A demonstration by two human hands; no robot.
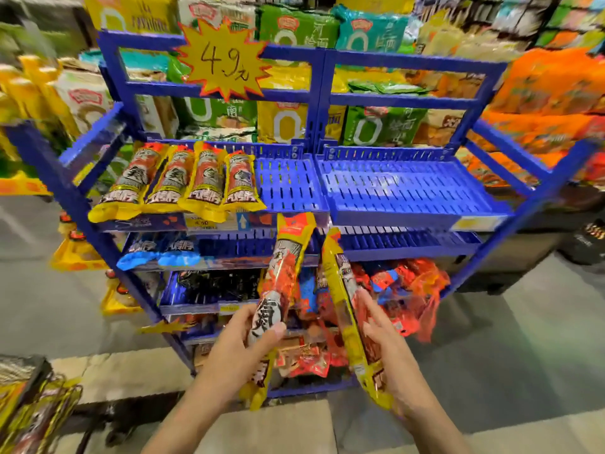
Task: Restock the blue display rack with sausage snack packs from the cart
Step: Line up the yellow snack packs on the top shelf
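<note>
Open room lies on the top shelf (402,188) of the blue display rack (484,80): four sausage snack packs (183,178) lie side by side on its left part, their yellow ends hanging over the front lip, while the slotted plastic trays to their right are bare out to the right-hand frame post. A raised back rail and low front lip bound that bare stretch.

Both hands are held in front of the rack's lower tiers, each with a pack pointing up toward the top shelf. The left hand (242,348) grips a pack (281,283) around its lower half, thumb across the front, the orange top end reaching the top shelf's front edge. The right hand (389,342) holds a second pack (347,299) edge-on, with fingers lying fairly straight along its side; the thumb is hidden behind the pack.

A yellow starburst price sign (222,60) hangs on the rack's upper rail. Two blue-ended packs (160,253) sit on the second shelf, dark packets (216,285) below them, and loose red wrappers (402,283) crowd the lower right tier behind the hands. Large bagged goods (376,126) are stacked behind the rack. At bottom left, more yellow packs lie in the cart (29,407), blurred.

The packs are glossy film tubes with crimped flat ends.
</note>
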